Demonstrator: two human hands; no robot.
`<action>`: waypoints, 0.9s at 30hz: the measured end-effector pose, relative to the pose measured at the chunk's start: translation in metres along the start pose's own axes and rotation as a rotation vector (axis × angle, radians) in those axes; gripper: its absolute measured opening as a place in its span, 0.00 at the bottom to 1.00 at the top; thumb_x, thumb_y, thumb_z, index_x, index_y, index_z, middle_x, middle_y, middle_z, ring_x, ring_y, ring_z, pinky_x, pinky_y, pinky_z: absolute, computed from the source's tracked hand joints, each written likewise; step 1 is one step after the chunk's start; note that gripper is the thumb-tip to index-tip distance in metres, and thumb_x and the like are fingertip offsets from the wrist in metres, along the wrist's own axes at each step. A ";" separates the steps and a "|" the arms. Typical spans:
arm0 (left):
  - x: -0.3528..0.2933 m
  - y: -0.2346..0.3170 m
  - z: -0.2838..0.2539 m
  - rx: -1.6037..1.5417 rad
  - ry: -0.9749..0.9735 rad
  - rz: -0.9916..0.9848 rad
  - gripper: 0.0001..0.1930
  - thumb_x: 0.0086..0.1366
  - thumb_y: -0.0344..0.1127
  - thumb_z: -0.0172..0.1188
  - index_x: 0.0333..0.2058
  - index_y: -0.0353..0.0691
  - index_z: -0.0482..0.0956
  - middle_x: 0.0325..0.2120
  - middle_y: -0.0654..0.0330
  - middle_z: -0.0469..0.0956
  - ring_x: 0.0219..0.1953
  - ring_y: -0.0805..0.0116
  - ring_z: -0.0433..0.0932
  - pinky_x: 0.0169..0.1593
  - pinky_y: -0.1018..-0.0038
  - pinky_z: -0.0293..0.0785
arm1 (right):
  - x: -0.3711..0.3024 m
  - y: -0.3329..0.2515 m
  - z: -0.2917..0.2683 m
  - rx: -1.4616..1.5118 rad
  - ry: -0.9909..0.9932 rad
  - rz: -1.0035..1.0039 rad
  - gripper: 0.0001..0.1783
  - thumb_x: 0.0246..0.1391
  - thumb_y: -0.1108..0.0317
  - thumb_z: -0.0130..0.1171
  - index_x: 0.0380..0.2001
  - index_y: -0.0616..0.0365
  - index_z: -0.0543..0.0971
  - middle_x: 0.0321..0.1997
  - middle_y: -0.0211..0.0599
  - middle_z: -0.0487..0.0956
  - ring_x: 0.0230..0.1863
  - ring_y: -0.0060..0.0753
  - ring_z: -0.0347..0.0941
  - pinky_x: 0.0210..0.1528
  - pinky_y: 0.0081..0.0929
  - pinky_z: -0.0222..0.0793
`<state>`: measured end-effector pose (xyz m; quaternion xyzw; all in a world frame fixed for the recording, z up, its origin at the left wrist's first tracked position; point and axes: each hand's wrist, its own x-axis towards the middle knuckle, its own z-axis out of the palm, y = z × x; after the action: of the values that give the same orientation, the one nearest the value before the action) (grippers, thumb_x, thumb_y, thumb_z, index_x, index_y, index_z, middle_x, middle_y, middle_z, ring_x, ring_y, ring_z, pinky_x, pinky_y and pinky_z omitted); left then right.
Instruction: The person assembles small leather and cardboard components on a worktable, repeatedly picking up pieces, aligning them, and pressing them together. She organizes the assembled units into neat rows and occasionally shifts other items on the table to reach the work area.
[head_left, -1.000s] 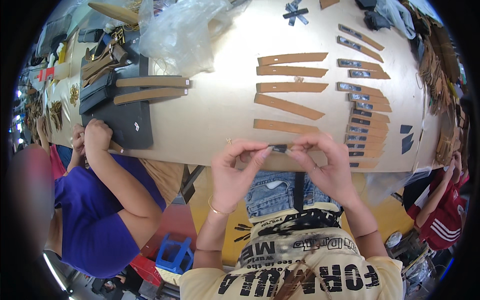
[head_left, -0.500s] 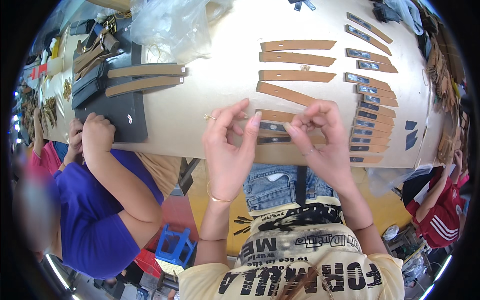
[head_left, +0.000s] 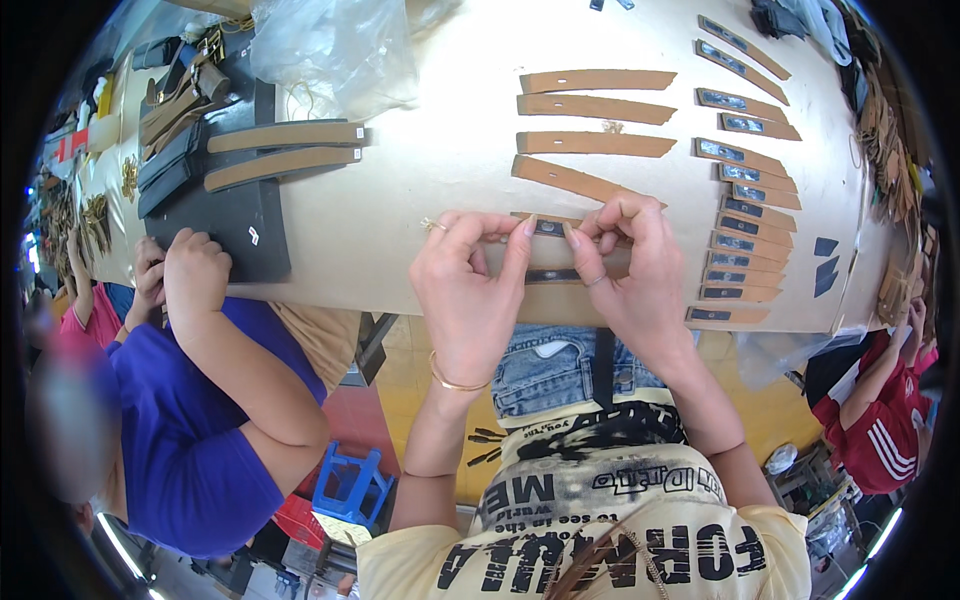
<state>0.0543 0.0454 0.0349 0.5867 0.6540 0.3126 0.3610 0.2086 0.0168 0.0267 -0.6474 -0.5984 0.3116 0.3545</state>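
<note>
My left hand and my right hand meet at the near side of the table. Between their thumbs and forefingers, both pinch the ends of a small dark patch. It lies over one end of a brown leather strip, which the fingers partly cover. Closer to me, another strip with a dark patch runs behind my hands. Beyond them, several bare brown strips lie in a column, each with a small slot near its left end.
To the right stand several strips with dark patches, and loose dark patches farther right. On the left, a black board carries finished-looking straps. A co-worker in a purple shirt sits there. Clear plastic lies behind.
Both my hands have moved slightly away from me and closed in on the patch. The dark patch has gone from in front of the bare strip to over its end.
</note>
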 end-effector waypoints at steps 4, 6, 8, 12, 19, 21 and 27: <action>0.000 0.002 0.000 0.047 -0.001 0.021 0.05 0.54 0.27 0.70 0.28 0.36 0.82 0.24 0.61 0.76 0.15 0.75 0.62 0.22 0.74 0.59 | 0.001 0.000 -0.002 -0.043 -0.031 -0.049 0.16 0.54 0.77 0.64 0.39 0.59 0.67 0.30 0.32 0.77 0.29 0.22 0.69 0.35 0.21 0.69; 0.000 0.002 0.000 0.053 -0.010 0.013 0.05 0.54 0.27 0.70 0.28 0.36 0.82 0.24 0.60 0.76 0.15 0.74 0.63 0.22 0.74 0.60 | 0.001 0.000 -0.003 -0.051 -0.031 -0.058 0.16 0.54 0.77 0.64 0.38 0.59 0.66 0.29 0.32 0.77 0.29 0.22 0.69 0.35 0.21 0.69; 0.000 0.002 0.000 0.062 -0.017 0.010 0.05 0.54 0.27 0.70 0.28 0.36 0.82 0.24 0.60 0.76 0.16 0.74 0.64 0.22 0.74 0.60 | 0.002 -0.001 -0.004 -0.053 -0.023 -0.077 0.16 0.54 0.77 0.64 0.38 0.59 0.66 0.29 0.32 0.77 0.29 0.22 0.68 0.35 0.21 0.69; 0.001 0.002 0.001 0.057 0.020 0.036 0.05 0.54 0.27 0.71 0.28 0.34 0.83 0.21 0.65 0.74 0.17 0.81 0.59 0.21 0.80 0.55 | 0.002 -0.002 -0.002 -0.041 -0.031 -0.031 0.16 0.53 0.77 0.65 0.38 0.58 0.66 0.29 0.32 0.77 0.28 0.22 0.68 0.35 0.22 0.68; 0.001 0.003 0.002 0.069 0.019 0.025 0.05 0.54 0.28 0.71 0.28 0.34 0.83 0.21 0.64 0.74 0.16 0.80 0.59 0.22 0.78 0.56 | 0.003 -0.002 -0.002 -0.090 -0.020 -0.052 0.17 0.52 0.77 0.66 0.37 0.58 0.66 0.27 0.31 0.78 0.27 0.22 0.67 0.35 0.22 0.68; 0.001 0.003 0.002 0.075 0.018 0.028 0.05 0.54 0.28 0.71 0.28 0.34 0.83 0.21 0.64 0.74 0.16 0.80 0.59 0.22 0.78 0.57 | 0.003 -0.002 0.000 -0.079 -0.005 -0.031 0.16 0.51 0.76 0.66 0.37 0.56 0.68 0.26 0.27 0.76 0.25 0.22 0.67 0.36 0.23 0.65; 0.001 0.003 -0.001 0.080 -0.027 0.015 0.05 0.55 0.27 0.69 0.28 0.35 0.81 0.24 0.60 0.76 0.17 0.72 0.66 0.24 0.73 0.63 | 0.002 0.000 0.005 -0.059 0.050 -0.004 0.14 0.48 0.73 0.68 0.35 0.53 0.71 0.25 0.21 0.73 0.22 0.21 0.66 0.37 0.27 0.61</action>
<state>0.0555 0.0472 0.0376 0.6097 0.6568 0.2808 0.3436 0.2045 0.0189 0.0239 -0.6641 -0.5995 0.2768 0.3505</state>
